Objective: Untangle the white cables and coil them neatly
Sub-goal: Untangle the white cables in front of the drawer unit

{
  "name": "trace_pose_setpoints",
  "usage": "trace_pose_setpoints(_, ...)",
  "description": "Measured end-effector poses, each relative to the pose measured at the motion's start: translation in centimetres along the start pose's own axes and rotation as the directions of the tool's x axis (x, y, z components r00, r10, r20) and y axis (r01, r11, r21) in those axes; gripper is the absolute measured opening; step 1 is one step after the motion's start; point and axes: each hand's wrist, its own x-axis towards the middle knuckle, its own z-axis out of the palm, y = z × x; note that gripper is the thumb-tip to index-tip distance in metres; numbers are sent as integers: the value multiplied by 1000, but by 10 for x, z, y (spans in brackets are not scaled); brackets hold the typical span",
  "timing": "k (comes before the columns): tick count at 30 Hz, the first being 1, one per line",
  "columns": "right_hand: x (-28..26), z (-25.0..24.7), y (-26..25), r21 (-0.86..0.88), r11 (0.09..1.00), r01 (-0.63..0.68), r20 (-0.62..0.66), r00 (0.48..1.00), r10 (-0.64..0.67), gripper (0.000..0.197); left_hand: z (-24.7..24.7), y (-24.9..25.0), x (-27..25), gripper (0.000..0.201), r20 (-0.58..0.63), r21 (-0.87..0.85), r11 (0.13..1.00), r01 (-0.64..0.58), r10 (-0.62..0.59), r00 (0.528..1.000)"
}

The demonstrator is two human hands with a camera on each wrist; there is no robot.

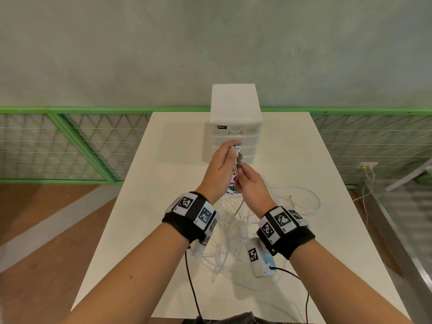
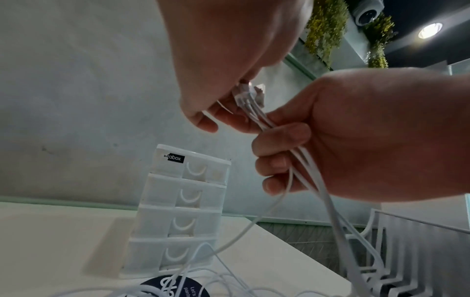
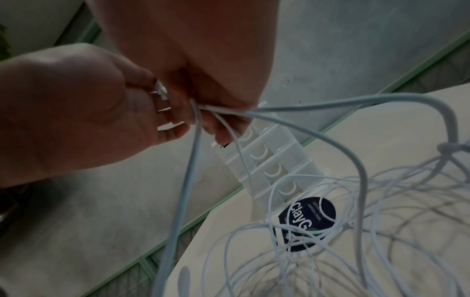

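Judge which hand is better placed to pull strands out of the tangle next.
Right hand, probably: it grips the thin white cables below the plugs, nearer the tangle, while the left hand pinches the plug ends.

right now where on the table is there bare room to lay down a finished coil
The table is bare along its left side, from the drawer box down to the near edge, and at the far right corner beside the box. The middle and right, under both hands, are crowded: the loose white cables sprawl there, over a dark round sticker.
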Motion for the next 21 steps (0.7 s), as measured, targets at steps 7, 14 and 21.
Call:
trace_pose_setpoints(7, 8, -8, 7, 42, 999, -10, 79, 997, 7, 30, 5, 0, 11, 29, 30, 225, 973, -48, 43, 999)
trace_pose_setpoints(14, 10, -15, 9, -24, 999, 39, 145, 989, -35, 30, -3, 0, 15, 32, 40, 309, 947, -84, 76, 996)
trace_pose_setpoints(21, 6, -22, 10, -117, 988, 105, 177, 981, -83, 33, -8, -6, 22, 17, 73, 331, 940, -87, 66, 995)
